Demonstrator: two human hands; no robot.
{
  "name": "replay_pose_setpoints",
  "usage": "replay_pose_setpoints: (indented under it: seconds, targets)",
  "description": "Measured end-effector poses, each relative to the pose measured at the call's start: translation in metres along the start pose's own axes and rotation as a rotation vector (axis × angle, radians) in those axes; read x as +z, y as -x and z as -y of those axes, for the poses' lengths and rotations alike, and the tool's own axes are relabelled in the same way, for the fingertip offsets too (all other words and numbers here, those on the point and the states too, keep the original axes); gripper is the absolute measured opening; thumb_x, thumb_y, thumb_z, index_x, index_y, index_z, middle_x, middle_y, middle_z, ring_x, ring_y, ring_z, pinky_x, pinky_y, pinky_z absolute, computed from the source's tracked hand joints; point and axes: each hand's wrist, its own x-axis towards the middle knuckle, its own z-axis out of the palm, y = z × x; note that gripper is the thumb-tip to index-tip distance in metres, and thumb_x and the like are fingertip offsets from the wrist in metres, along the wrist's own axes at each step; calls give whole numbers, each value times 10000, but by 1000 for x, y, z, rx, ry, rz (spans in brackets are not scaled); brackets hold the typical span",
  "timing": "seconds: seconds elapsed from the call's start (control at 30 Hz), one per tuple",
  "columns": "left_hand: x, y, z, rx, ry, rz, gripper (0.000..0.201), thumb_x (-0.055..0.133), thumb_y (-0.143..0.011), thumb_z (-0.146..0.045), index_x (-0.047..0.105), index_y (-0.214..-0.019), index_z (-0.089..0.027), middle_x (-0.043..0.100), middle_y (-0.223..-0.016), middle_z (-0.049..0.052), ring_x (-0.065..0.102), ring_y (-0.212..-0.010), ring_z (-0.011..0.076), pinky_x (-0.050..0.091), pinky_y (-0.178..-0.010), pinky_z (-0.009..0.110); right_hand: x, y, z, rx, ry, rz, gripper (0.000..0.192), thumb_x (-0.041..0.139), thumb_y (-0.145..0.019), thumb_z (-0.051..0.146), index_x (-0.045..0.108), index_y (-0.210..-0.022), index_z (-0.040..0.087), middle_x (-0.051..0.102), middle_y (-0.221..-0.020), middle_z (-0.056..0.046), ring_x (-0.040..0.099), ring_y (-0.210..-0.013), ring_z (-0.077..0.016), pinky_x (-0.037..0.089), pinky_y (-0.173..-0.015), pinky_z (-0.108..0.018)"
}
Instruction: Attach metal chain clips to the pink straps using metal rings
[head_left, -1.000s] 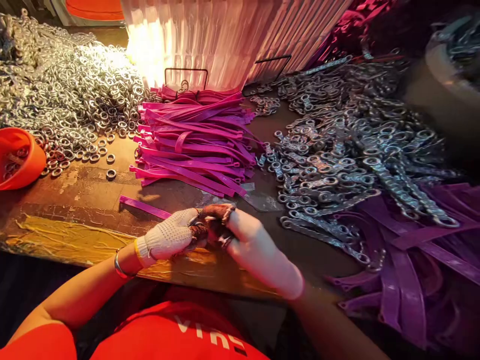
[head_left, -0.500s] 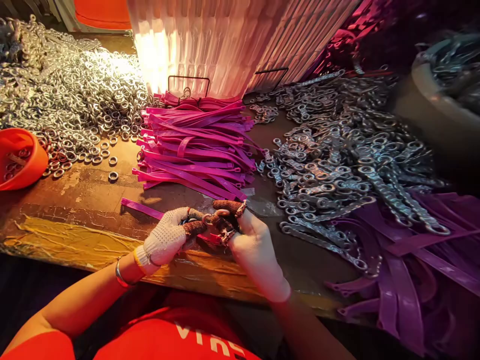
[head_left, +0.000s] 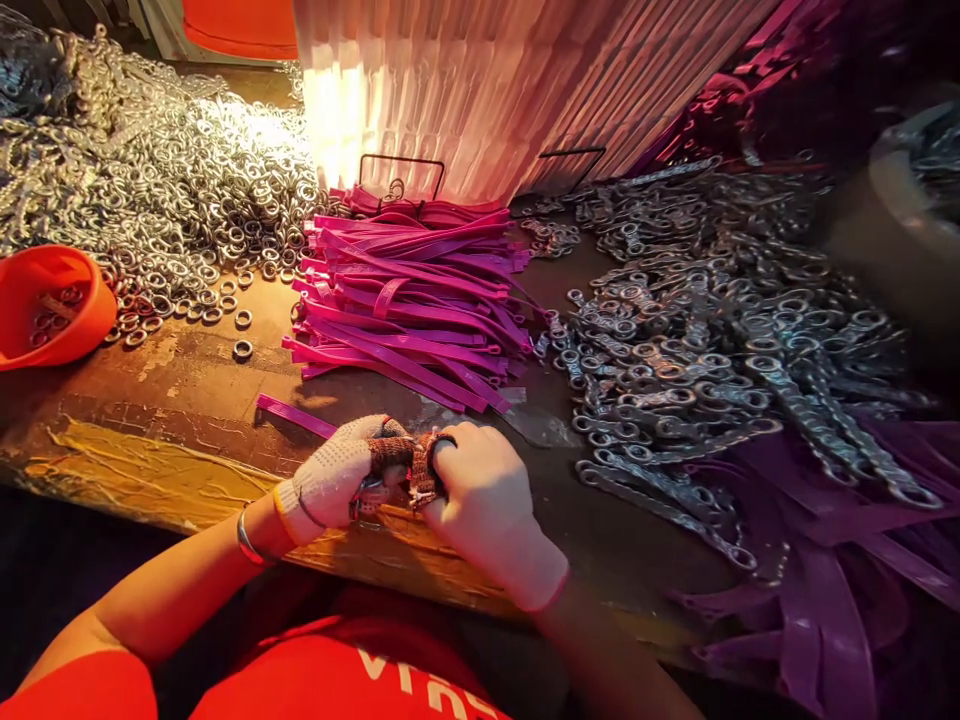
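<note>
Straps (head_left: 412,300) lie behind both hands, rings (head_left: 165,200) left, chains (head_left: 712,340) right.

Strap (head_left: 294,415): near end hidden under the left hand (head_left: 337,480); far end lies bare.
Piece between the hands: covered by the fingertips (head_left: 390,452); what it is cannot be told.
Bowl (head_left: 52,300): cut by the left edge.
Rings (head_left: 150,190): heap cut by left and top edges.
Tub (head_left: 911,200): blurred, cut by the right edge.
Purple straps (head_left: 840,560): dim, cut at the lower right.
</note>
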Motion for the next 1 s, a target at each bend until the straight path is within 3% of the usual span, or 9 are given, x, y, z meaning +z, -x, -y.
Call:
replay_pose_setpoints:
  seconds: [0.1, 0.27, 0.4, 0.47, 0.57, 0.7, 0.8, 0.9, 1.0]
  targets:
    - [-6, -2, 3, -23, 185, 26, 273, 674, -811, -363, 498, -729, -172, 448, -541, -74, 305, -360, 25, 236, -341, 154, 2, 0, 7, -35, -15, -4, 95, 570, -731, 238, 624, -693, 169, 618, -727, -107, 522, -690, -228, 364, -635, -345]
    - [-12, -4, -3, 60, 238, -28, 246, 667, -843, -379, 539, -807, -171, 461, -557, -73, 314, -355, 21, 250, -330, 140, 6, -13, -1, 241, -483, 152, 307, 470, -950, 360, 650, -774, 183, 649, -673, -21, 538, -593, -154, 365, -568, -262]
    - [-17, -4, -13, 74, 257, -38, 249, 684, -817, -382, 585, -921, -178, 463, -573, -78, 289, -348, 21, 219, -314, 140, 6, -51, -32, 153, -156, -23, 201, 538, -884, 242, 707, -920, 139, 709, -965, -119, 608, -887, -246, 412, -751, -334]
    - [-18, -3, -13, 60, 270, -51, 282, 685, -805, -414, 593, -904, -166, 444, -556, -82, 264, -343, 19, 201, -312, 143, 10, -70, -45, 110, 53, -12, 173, 570, -853, 205, 717, -894, 123, 686, -1112, -162, 574, -1028, -302, 401, -829, -395]
    - [-20, -1, -11, 41, 230, -54, 329, 658, -812, -473, 574, -793, -155, 399, -517, -84, 238, -337, 23, 189, -314, 161, 13, -82, -52, 82, 163, 56, 153, 586, -849, 202, 720, -848, 129, 671, -1168, -167, 541, -1081, -331, 393, -858, -449]
    - [-21, 3, -18, 148, -69, -123, 317, 605, -864, -460, 619, -817, -147, 476, -561, -53, 307, -372, 36, 223, -360, 179, 3, -58, -45, -11, 96, 2, 151, 559, -853, 173, 700, -804, 153, 626, -1260, -154, 496, -1164, -327, 387, -910, -464]
    - [-17, -8, -37, 356, -441, -199, 248, 585, -883, -361, 689, -880, -137, 635, -714, 14, 509, -542, 86, 385, -511, 202, -5, -23, -32, -74, -30, 53, 151, 547, -838, 133, 693, -832, 167, 648, -1197, -128, 529, -1098, -276, 416, -903, -426]
    - [0, -38, -55, 589, -858, -211, 162, 583, -853, -207, 723, -889, -135, 694, -865, 72, 611, -801, 176, 445, -735, 262, -3, 8, -13, -37, -47, 92, 159, 563, -793, 83, 702, -808, 156, 655, -1147, -139, 525, -1074, -286, 425, -904, -441]
    - [27, -79, -59, 587, -1041, -184, 133, 601, -783, -100, 721, -838, -117, 671, -885, 112, 605, -876, 239, 415, -768, 306, 5, 27, 4, -18, -80, 98, 191, 575, -738, 43, 714, -814, 149, 649, -1162, -139, 510, -1088, -305, 424, -917, -466]
